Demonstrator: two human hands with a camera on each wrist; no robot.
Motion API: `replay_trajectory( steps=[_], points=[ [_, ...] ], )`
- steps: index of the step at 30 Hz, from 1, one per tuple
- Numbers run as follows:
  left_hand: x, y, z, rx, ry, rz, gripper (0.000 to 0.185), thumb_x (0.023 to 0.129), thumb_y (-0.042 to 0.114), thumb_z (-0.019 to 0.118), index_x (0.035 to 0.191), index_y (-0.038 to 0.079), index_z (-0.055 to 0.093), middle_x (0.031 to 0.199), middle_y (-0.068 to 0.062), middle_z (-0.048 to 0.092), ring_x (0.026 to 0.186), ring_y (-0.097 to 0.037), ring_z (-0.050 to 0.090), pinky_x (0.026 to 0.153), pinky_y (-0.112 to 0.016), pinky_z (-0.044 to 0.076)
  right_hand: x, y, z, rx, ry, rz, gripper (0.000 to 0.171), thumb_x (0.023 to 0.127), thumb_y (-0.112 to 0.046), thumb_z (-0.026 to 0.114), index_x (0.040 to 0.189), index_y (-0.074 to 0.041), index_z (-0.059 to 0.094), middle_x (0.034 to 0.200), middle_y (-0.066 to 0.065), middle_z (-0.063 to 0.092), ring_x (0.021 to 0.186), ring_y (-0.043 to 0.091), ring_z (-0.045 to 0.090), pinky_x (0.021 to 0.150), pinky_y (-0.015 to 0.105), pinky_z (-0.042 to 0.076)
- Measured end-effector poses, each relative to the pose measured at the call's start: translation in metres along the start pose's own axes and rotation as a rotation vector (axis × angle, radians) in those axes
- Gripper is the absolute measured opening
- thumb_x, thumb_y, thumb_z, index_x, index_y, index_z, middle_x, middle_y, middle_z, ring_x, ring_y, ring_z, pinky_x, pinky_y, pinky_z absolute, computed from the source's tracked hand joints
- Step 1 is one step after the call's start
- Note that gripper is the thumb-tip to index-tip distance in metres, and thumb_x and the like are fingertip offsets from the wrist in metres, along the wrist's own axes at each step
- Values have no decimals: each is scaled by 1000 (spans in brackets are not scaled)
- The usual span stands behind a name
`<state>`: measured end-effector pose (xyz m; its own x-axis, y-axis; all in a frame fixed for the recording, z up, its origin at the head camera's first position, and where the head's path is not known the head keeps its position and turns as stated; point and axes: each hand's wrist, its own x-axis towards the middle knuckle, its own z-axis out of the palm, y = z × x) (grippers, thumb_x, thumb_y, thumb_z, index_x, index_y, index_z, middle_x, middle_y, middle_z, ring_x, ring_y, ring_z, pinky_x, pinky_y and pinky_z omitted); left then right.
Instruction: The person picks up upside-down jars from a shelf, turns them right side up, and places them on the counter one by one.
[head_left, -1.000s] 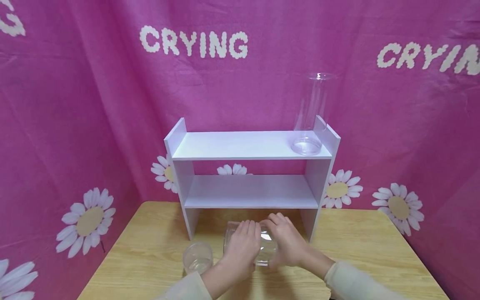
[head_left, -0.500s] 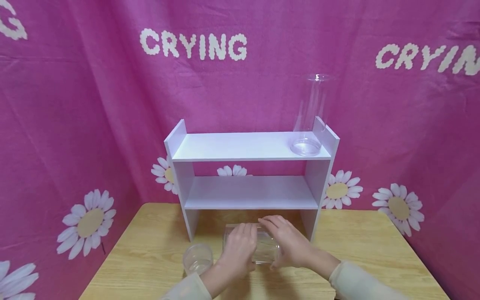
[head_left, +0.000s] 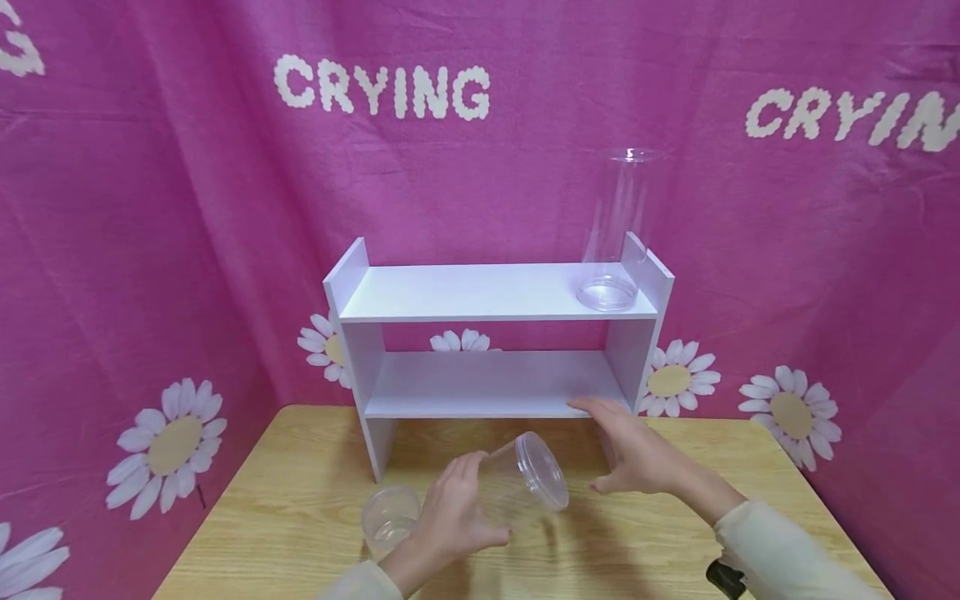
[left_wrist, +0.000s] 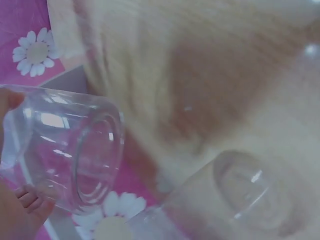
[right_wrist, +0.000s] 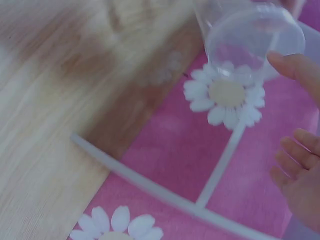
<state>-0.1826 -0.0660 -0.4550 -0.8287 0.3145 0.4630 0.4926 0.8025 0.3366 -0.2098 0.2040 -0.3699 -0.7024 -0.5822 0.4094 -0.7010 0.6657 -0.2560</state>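
My left hand grips a clear plastic jar by its left end, thumb on the near side. The jar lies tilted over the table, its round rimmed end facing right. In the left wrist view, fingers and thumb wrap the jar from either side. Apart from the jar, to its right, my right hand has its fingers extended and holds nothing. The right wrist view shows the jar's round end near my right hand. A smaller clear cup stands on the table left of my left hand.
A white two-tier shelf stands at the back of the wooden table. On its top board, at the right end, is a tall clear cylinder. A pink curtain with daisies hangs behind. A dark object shows under the right sleeve.
The right hand has let go of the jar and moved right and up. The jar, held by the left hand alone, has turned so its rimmed end faces right and toward the camera.
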Motion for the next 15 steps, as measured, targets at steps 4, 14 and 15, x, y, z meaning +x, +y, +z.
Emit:
replay_trajectory(
  steps=[4, 14, 15],
  points=[
    [-7, -3, 8, -129, 30, -91, 90, 53, 39, 88, 128, 4, 51, 124, -11, 63, 112, -29, 62, 93, -44, 56, -2, 9, -13, 13, 61, 37, 93, 54, -16, 91, 134, 2, 47, 133, 18, 56, 123, 36, 52, 99, 56, 47],
    [-23, -6, 30, -324, 5, -360, 87, 54, 40, 89, 125, 4, 52, 121, -14, 64, 110, -32, 61, 88, -48, 56, -9, 26, -31, -37, 251, 84, 84, 55, -18, 90, 129, 0, 53, 123, 15, 62, 107, 28, 60, 82, 47, 54],
    [-24, -7, 31, -335, -1, -364, 87, 54, 39, 88, 125, 3, 52, 121, -15, 64, 110, -33, 61, 89, -49, 56, -10, 28, -32, -35, 261, 94, 84, 55, -18, 90, 128, 0, 53, 122, 15, 63, 106, 28, 60, 81, 48, 54]
  ],
)
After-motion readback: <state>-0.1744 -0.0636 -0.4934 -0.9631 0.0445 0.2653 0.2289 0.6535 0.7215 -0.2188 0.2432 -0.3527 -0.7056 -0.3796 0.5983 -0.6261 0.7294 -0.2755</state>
